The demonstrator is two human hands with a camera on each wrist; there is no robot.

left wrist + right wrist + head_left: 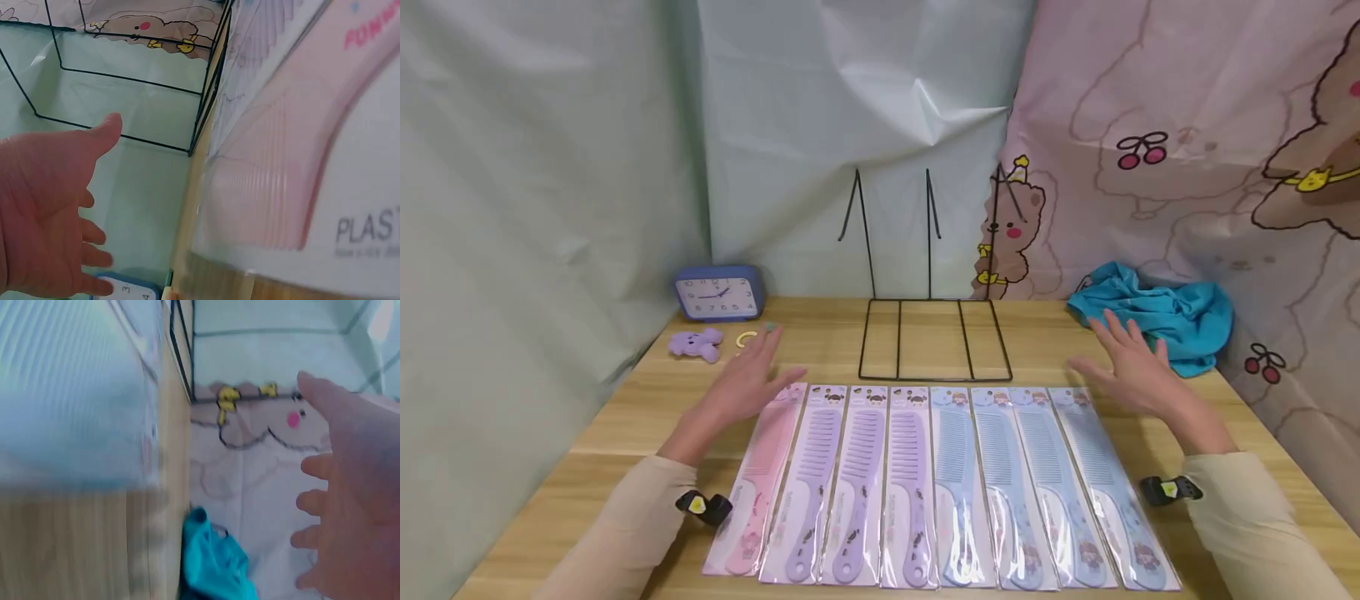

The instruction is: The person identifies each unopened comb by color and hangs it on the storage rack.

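Several packaged combs lie side by side in a row on the wooden table. A pink comb (765, 467) is at the left end, purple combs (859, 475) fill the middle, and blue combs (1000, 475) reach the right end. My left hand (739, 382) hovers near the top of the pink comb's pack, its fingers spread and holding nothing. Over on the right, my right hand (1131, 367) is held out beside the last blue pack, also with fingers extended and nothing in it. Behind the row stands a black wire rack (932, 381) with upright hooked prongs.
A blue clock (718, 293) stands at the back left, with a purple plush toy (697, 343) and a small yellow ring (746, 339) in front. Crumpled teal cloth (1180, 317) lies at the back right. Pale green and bear-print sheets hang behind the table.
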